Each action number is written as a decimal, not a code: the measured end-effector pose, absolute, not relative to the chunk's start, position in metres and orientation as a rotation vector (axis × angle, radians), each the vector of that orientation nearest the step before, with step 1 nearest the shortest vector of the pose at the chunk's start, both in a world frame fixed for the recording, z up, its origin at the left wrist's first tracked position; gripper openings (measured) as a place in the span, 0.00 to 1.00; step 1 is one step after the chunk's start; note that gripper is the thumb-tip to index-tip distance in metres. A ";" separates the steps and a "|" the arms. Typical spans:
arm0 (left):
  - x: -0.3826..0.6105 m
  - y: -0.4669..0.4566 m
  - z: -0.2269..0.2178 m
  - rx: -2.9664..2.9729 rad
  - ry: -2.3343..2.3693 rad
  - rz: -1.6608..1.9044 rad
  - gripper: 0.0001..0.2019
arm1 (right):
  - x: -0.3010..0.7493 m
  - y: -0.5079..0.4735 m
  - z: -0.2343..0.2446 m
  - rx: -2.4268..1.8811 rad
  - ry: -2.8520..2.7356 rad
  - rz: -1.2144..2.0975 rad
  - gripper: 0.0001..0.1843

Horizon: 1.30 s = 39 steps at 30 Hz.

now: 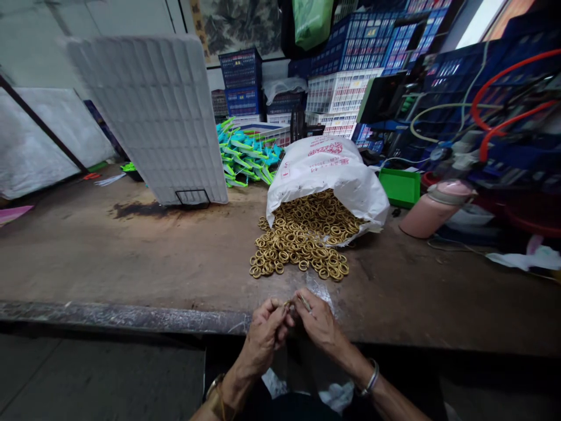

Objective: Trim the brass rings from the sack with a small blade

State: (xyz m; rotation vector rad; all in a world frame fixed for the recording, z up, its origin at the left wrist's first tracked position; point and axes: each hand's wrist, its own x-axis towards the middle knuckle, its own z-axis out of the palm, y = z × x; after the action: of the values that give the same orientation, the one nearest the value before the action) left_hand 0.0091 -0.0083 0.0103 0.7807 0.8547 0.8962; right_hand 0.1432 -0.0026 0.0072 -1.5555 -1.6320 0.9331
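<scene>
My left hand (265,330) is closed at the table's front edge, its thumb and fingertips pinching a small brass-coloured ring (287,303), mostly hidden by the fingers. Close against it, my right hand (318,321) is closed around a thin, pale tool (305,303); only a short piece shows, so its kind is unclear. The fingertips of both hands meet at the ring. Just beyond them lies a heap of brass-coloured rings (302,248), spilling from the mouth of a white woven sack (315,166) with red print.
The wooden table (131,257) bears an upright pale ribbed panel (153,117) at left and green-and-blue plastic pieces (248,155) behind. To the right stand a pink flask (436,207) and a green tray (400,186). Stacked crates (342,90) fill the back.
</scene>
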 end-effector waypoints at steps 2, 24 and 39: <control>0.009 -0.008 0.010 0.810 0.882 0.911 0.16 | 0.143 -0.006 0.005 -1.563 -1.797 0.832 0.06; 0.002 -0.023 0.021 0.825 0.779 0.910 0.12 | 0.154 0.021 -0.016 -1.851 -2.154 0.353 0.09; -0.017 -0.013 0.007 0.380 0.700 0.931 0.12 | 0.124 0.081 -0.008 -2.094 -1.913 0.362 0.09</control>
State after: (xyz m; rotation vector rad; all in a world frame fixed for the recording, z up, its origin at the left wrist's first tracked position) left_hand -0.0175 -0.0131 0.0069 0.3800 0.7003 0.9309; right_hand 0.1237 0.0810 -0.0077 -2.0939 -1.9125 0.3620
